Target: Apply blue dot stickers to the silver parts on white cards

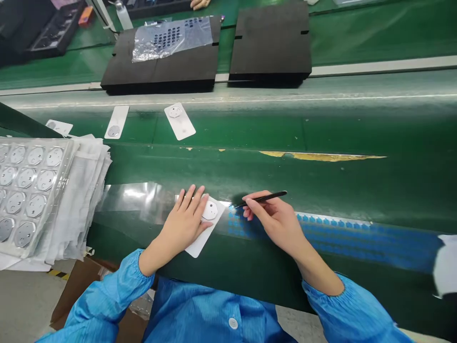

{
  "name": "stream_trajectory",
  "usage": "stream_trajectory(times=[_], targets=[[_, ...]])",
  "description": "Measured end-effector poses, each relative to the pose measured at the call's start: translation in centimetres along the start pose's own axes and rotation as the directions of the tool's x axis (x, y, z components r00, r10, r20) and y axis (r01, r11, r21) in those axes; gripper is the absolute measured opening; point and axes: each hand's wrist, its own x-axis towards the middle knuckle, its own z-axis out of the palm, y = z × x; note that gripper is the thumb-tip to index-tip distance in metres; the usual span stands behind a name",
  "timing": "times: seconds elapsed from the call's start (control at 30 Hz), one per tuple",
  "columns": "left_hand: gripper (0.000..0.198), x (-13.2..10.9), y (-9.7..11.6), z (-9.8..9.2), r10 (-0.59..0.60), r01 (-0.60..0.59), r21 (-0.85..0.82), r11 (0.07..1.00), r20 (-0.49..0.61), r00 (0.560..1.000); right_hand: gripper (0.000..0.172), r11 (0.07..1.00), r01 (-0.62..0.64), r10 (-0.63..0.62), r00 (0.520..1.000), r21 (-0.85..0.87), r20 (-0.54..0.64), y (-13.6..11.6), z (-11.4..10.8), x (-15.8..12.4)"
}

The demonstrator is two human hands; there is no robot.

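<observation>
A white rectangular card [200, 244] with rounded corners, bearing a pale round disc [210, 210] with small dark marks, lies flat on the green desk [250, 267] under the left hand [183, 221], whose fingers are slightly spread. Its long axis slants, the disc end pointing away and rightward. The right hand's [276, 219] fingers pinch slim black tweezers [273, 196], nearly crosswise, tips leftward at a clear film strip with blue dots [342, 240].

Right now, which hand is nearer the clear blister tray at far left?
The left hand. It rests on a white card to the right of the clear blister tray; the right hand is farther right, holding a thin black tool at the blue-patterned film strip.
</observation>
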Motion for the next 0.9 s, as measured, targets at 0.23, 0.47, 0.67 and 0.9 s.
stream_trajectory(times=[0.23, 0.47, 0.67, 0.9], targets=[[0.084, 0.5, -0.7, -0.5, 0.057, -0.056, -0.017, 0.998, 0.025, 0.998, 0.028, 0.994, -0.046, 0.062, 0.985, -0.097, 0.158, 0.2, -0.1, -1.3], [0.094, 0.4, 0.9, 0.5, -0.020, 0.020, -0.045, 0.999, -0.010, 1.000, 0.013, 0.990, 0.026, -0.004, 0.988, -0.141, 0.152, 1.7, 0.2, -3.5], [0.062, 0.9, -0.7, -1.7, 0.153, -0.143, -0.124, 0.982, 0.076, 0.985, 0.012, 0.973, 0.097, -0.064, 0.985, -0.208, 0.159, 1.8, 0.2, -3.5], [0.057, 0.6, -0.2, -1.7, 0.123, -0.119, -0.074, 0.990, 0.059, 0.991, 0.017, 0.989, 0.059, -0.040, 0.990, -0.138, 0.138, 1.4, 0.2, -3.6]])
